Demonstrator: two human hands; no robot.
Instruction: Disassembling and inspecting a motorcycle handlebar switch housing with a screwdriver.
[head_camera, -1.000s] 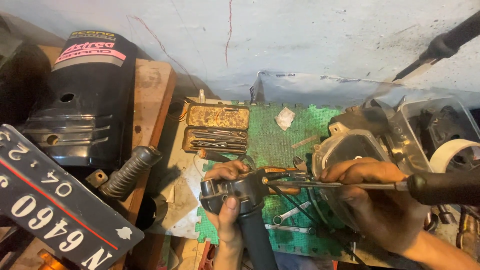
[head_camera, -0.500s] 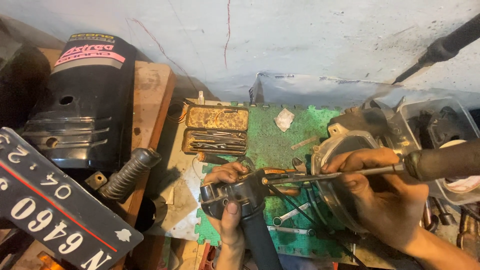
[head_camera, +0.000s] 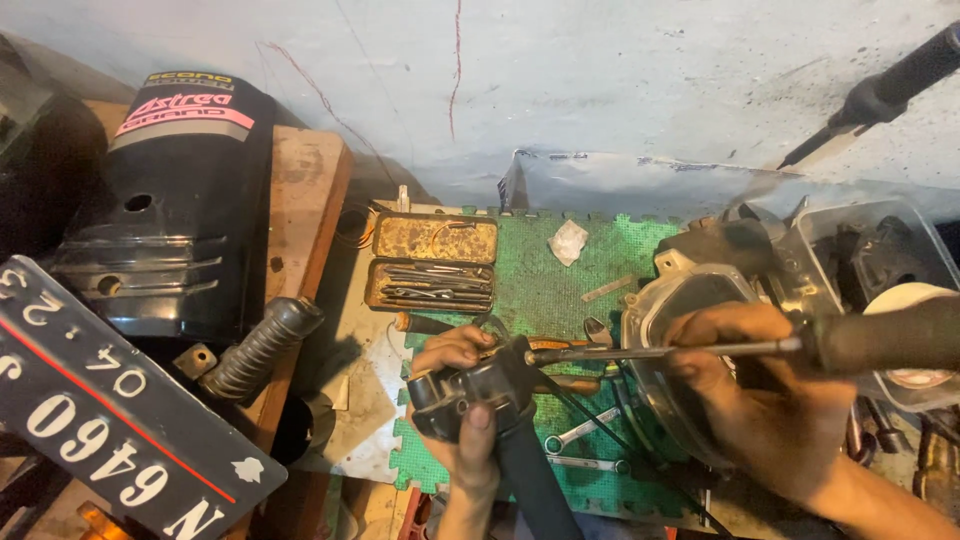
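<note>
My left hand (head_camera: 462, 400) is wrapped around the black switch housing (head_camera: 478, 392) at the end of a grip (head_camera: 535, 480), thumb on top, over the green mat (head_camera: 560, 300). My right hand (head_camera: 765, 400) is closed on a screwdriver (head_camera: 700, 350), with its tip at the housing. An open tin (head_camera: 432, 270) of bits lies behind on the worktop (head_camera: 365, 400). A number plate (head_camera: 110, 420) sits far left.

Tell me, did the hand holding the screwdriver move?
Yes. The right hand slid right, away from the open tin box, with the screwdriver.
</note>
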